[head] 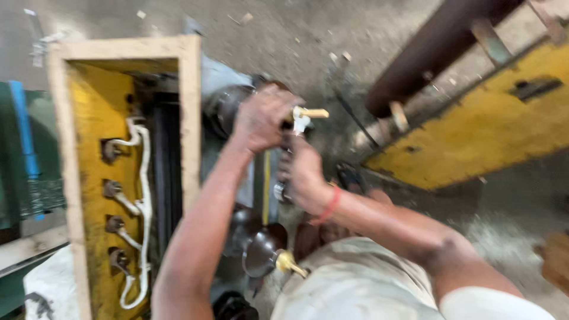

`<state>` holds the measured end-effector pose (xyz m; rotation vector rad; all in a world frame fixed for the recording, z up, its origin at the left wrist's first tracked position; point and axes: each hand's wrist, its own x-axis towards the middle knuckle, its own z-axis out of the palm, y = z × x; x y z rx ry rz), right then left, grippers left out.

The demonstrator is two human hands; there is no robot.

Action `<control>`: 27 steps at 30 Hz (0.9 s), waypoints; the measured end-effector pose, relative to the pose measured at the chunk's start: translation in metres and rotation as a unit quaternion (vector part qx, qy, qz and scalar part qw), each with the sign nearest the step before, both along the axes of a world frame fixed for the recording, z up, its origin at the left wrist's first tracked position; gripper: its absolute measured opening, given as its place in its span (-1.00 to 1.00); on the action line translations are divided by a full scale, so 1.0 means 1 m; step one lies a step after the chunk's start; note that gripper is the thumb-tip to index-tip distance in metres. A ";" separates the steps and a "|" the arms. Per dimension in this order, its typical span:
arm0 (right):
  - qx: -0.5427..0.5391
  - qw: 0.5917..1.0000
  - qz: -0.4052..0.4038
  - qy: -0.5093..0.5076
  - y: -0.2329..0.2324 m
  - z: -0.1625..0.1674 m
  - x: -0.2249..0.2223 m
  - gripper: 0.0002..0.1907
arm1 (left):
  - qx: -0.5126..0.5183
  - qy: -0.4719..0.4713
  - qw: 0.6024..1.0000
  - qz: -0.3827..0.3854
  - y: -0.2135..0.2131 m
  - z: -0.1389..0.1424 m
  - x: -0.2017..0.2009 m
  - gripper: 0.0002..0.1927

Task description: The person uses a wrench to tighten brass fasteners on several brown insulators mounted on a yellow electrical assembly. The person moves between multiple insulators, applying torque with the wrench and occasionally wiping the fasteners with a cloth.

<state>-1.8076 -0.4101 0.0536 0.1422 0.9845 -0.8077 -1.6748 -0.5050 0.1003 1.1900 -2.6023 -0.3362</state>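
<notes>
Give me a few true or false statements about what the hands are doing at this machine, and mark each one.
1. The left hand grips the top of the brass-tipped fitting. True.
2. The right hand wears a blue glove. False: it is bare, with a red wristband.
3. White cables run inside the yellow cabinet. True.
4. Both hands rest on the floor. False: they are raised at the machine.
</notes>
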 end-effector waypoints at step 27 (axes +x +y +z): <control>-0.163 0.963 0.171 0.133 -0.046 0.004 -0.046 -0.56 | -0.023 -0.026 0.999 0.002 -0.001 -0.028 0.011 -0.35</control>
